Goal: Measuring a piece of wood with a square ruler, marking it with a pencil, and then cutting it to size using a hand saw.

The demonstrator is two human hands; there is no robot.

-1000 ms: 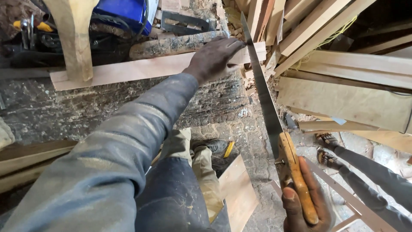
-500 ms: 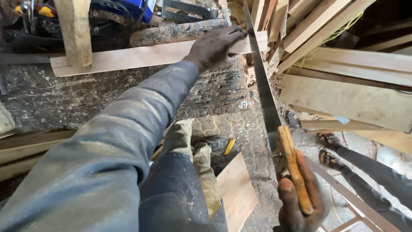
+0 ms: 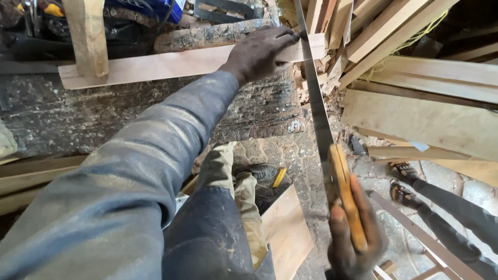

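While the left hand (image 3: 259,49) pressed flat on the pale plank (image 3: 155,65) to pin it against the log (image 3: 249,111) beneath, the right hand (image 3: 355,238) gripped the handsaw (image 3: 324,135) handle — blade meeting the plank's end just beside the left fingertips.

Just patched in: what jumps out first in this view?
A long handsaw runs up the middle right, its wooden handle in the right hand at the bottom. The left hand presses a pale plank onto a dark log at the top, beside the blade. Stacked lumber fills the right.
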